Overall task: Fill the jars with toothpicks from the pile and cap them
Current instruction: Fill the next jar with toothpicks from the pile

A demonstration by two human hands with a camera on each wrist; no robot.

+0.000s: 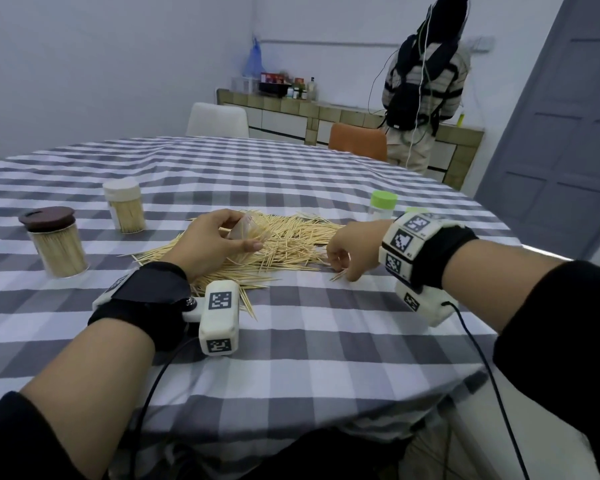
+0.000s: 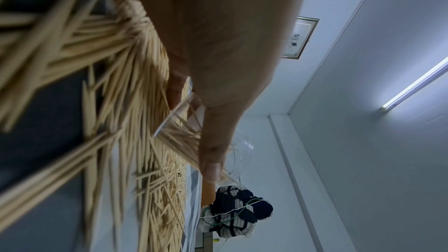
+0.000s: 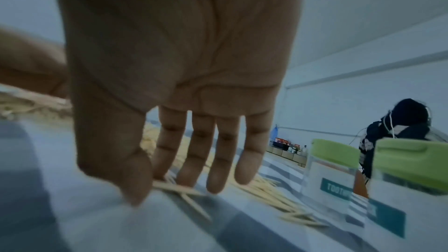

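The left hand (image 1: 210,242) holds a clear jar (image 1: 245,233) tipped on its side over the pile of toothpicks (image 1: 284,244), fingers curled round it, with sticks already poking from its mouth in the left wrist view. The right hand (image 1: 350,251) rests at the pile's right edge, its fingers reaching down with the thumb near them onto a few loose toothpicks (image 3: 177,189) on the worktop (image 1: 326,341); whether its grip has actually closed on them cannot be told. The jar lies to the left of that hand, across the pile, its long axis roughly level, so gathered sticks would probably travel leftward, lined up with that axis. Two capped, filled jars (image 1: 58,242) stand well apart on the left.
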